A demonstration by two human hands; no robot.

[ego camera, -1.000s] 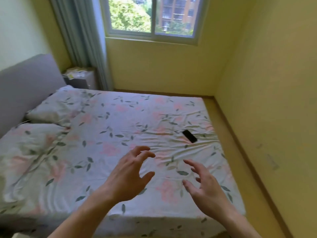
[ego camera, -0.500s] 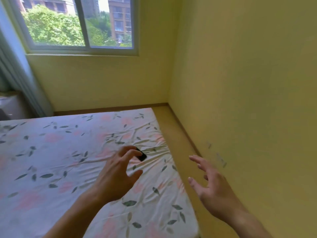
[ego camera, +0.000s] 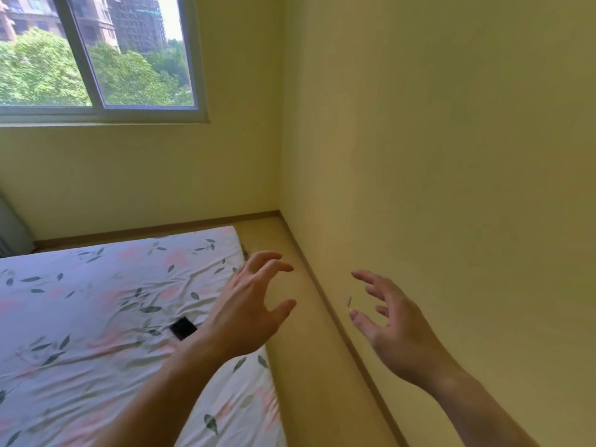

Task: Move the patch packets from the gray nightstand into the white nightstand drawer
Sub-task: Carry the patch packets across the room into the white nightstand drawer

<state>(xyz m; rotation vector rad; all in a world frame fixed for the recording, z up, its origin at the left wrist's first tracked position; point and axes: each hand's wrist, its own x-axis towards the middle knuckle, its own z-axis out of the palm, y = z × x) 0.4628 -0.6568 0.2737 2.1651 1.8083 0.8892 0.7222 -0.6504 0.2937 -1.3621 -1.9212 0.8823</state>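
Neither nightstand nor any patch packet is in view. My left hand (ego camera: 248, 311) hovers over the right edge of the bed, fingers spread and loosely curled, holding nothing. My right hand (ego camera: 390, 321) is raised in front of the yellow wall, fingers spread and relaxed, also holding nothing. The two hands are apart, with the floor strip between them.
A bed with a floral sheet (ego camera: 96, 317) fills the lower left; a black phone (ego camera: 183, 328) lies on it by my left wrist. A narrow floor strip (ego camera: 309, 350) runs between bed and yellow wall (ego camera: 451, 156). A window (ego camera: 96, 56) is at the top left.
The view has swung right: headboard, pillows and the gray nightstand by the curtain have left the frame. The room corner and right wall now fill it. Both hands stay raised and hold nothing.
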